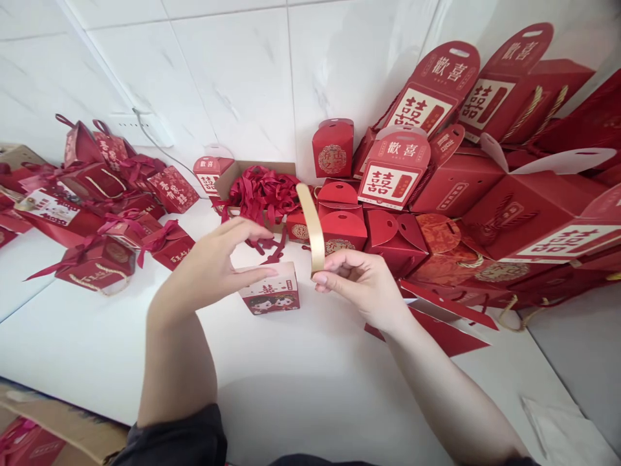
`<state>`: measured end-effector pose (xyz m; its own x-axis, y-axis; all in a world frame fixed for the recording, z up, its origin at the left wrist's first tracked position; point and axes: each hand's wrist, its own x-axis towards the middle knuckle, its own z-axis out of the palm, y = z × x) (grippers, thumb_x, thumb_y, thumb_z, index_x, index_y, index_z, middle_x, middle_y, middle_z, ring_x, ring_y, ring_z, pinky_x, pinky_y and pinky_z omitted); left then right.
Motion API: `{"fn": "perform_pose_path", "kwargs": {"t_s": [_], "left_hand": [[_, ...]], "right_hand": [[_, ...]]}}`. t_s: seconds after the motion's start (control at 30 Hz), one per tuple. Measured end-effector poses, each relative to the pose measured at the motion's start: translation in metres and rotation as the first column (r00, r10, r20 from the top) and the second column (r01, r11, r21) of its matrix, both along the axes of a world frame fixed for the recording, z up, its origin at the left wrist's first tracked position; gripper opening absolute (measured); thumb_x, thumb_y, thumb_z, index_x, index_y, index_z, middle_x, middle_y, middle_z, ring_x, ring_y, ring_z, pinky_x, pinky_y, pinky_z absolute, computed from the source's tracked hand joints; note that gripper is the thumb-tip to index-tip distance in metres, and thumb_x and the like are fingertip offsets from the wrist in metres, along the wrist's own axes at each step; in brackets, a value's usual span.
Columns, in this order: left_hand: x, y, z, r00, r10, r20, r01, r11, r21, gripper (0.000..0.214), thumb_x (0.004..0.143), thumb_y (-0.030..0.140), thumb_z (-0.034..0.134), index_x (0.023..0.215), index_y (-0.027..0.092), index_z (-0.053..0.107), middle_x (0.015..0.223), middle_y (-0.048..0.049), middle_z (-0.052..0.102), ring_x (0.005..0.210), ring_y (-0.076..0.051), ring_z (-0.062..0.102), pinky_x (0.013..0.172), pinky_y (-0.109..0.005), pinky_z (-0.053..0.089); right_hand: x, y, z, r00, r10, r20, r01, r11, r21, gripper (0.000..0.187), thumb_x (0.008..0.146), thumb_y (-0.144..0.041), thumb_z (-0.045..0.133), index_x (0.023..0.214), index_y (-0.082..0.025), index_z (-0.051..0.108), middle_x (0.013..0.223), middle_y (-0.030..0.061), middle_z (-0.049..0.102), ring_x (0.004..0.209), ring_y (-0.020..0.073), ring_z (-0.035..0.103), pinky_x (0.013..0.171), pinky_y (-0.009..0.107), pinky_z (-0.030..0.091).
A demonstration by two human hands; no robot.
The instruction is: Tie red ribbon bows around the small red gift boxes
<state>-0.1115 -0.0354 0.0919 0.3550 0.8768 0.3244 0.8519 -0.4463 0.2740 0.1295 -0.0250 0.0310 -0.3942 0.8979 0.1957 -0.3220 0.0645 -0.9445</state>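
A small red and white gift box printed with cartoon figures stands on the white table in front of me. My left hand is over its left side, thumb and fingers apart. The thumb overlaps the box's top edge; whether it touches cannot be made out. Just right of the box, my right hand pinches the lower end of a gold strip that looks like ribbon or thin card. The strip rises and curves to the left. Behind the box, a dark red cut-out decoration is partly hidden by my left fingers.
A cardboard box full of red ribbons stands by the tiled wall. Red gift boxes crowd the right side. Ribbon-tied boxes cover the left. An opened red box lies beyond my right wrist.
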Motion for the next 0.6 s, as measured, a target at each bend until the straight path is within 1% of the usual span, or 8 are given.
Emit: {"fn": "perform_pose_path", "kwargs": {"t_s": [0.07,0.13,0.2,0.3,0.4,0.47,0.5,0.6], "left_hand": [[-0.017,0.005,-0.002,0.993,0.046,-0.111,-0.081,0.939,-0.333,0.053,0.071,0.053,0.07,0.115,0.025,0.063,0.11,-0.0054,0.068,0.094,-0.025,0.064,0.075,-0.032,0.052],[-0.027,0.012,-0.009,0.985,0.024,-0.17,-0.107,0.862,-0.496,0.039,0.071,0.052,0.068,0.098,0.024,0.069,0.089,-0.0035,0.07,0.074,-0.022,0.066,0.059,-0.027,0.048],[-0.028,0.021,-0.018,0.99,-0.012,-0.14,-0.054,0.886,-0.461,0.027,0.073,0.047,0.066,0.074,0.02,0.069,0.068,-0.0019,0.065,0.056,-0.017,0.059,0.049,-0.025,0.039],[-0.011,0.032,-0.031,0.997,-0.071,-0.035,0.058,0.951,-0.305,0.029,0.074,0.043,0.066,0.059,0.019,0.061,0.054,0.0005,0.056,0.047,-0.013,0.049,0.045,-0.025,0.032],[0.013,0.036,-0.038,0.992,-0.126,0.011,0.124,0.945,-0.304,0.034,0.076,0.04,0.065,0.053,0.017,0.052,0.049,0.0029,0.046,0.045,-0.01,0.04,0.043,-0.023,0.027],[0.025,0.035,-0.04,0.989,-0.145,0.015,0.141,0.929,-0.341,0.036,0.077,0.039,0.064,0.053,0.017,0.049,0.048,0.0038,0.043,0.045,-0.009,0.037,0.042,-0.022,0.025],[0.029,0.035,-0.041,0.989,-0.145,0.016,0.142,0.926,-0.349,0.035,0.077,0.039,0.065,0.054,0.017,0.05,0.049,0.0039,0.044,0.046,-0.009,0.039,0.043,-0.022,0.025],[0.034,0.034,-0.042,0.989,-0.135,0.066,0.149,0.934,-0.324,0.02,0.076,0.038,0.068,0.08,0.019,0.063,0.063,0.003,0.059,0.054,-0.012,0.051,0.047,-0.021,0.033]], "right_hand": [[0.003,0.001,-0.001,0.998,-0.057,0.007,0.057,0.998,0.03,0.017,0.071,-0.029,0.081,0.076,-0.019,0.069,0.07,-0.0012,0.071,0.065,0.013,0.068,0.065,0.027,0.058],[0.005,0.002,-0.002,0.993,-0.109,0.041,0.106,0.992,0.071,0.016,0.072,-0.029,0.081,0.078,-0.02,0.069,0.073,-0.001,0.073,0.068,0.0139,0.069,0.069,0.028,0.058],[0.009,0.002,-0.002,0.978,-0.169,0.123,0.15,0.978,0.148,0.014,0.075,-0.029,0.078,0.083,-0.021,0.07,0.08,-0.0001,0.074,0.073,0.015,0.07,0.072,0.029,0.058],[0.017,0.003,0.0,0.926,-0.232,0.299,0.117,0.927,0.357,0.009,0.083,-0.029,0.069,0.089,-0.022,0.07,0.088,0.0023,0.074,0.079,0.0172,0.069,0.074,0.032,0.057],[0.021,0.005,0.002,0.867,-0.274,0.417,-0.068,0.763,0.643,0.009,0.09,-0.024,0.061,0.092,-0.023,0.069,0.091,0.0025,0.074,0.085,0.0181,0.068,0.087,0.038,0.053],[0.021,0.006,-0.001,0.832,-0.3,0.466,-0.195,0.628,0.753,0.013,0.093,-0.02,0.056,0.096,-0.023,0.068,0.094,0.0025,0.074,0.091,0.0182,0.068,0.095,0.04,0.048],[0.02,0.007,-0.003,0.808,-0.324,0.493,-0.237,0.587,0.774,0.016,0.094,-0.017,0.053,0.098,-0.022,0.068,0.096,0.0032,0.074,0.094,0.0186,0.067,0.096,0.04,0.048],[0.015,0.008,-0.011,0.695,-0.41,0.59,-0.303,0.577,0.758,0.022,0.094,-0.012,0.047,0.102,-0.02,0.067,0.102,0.0072,0.072,0.1,0.021,0.065,0.09,0.038,0.05]]}}
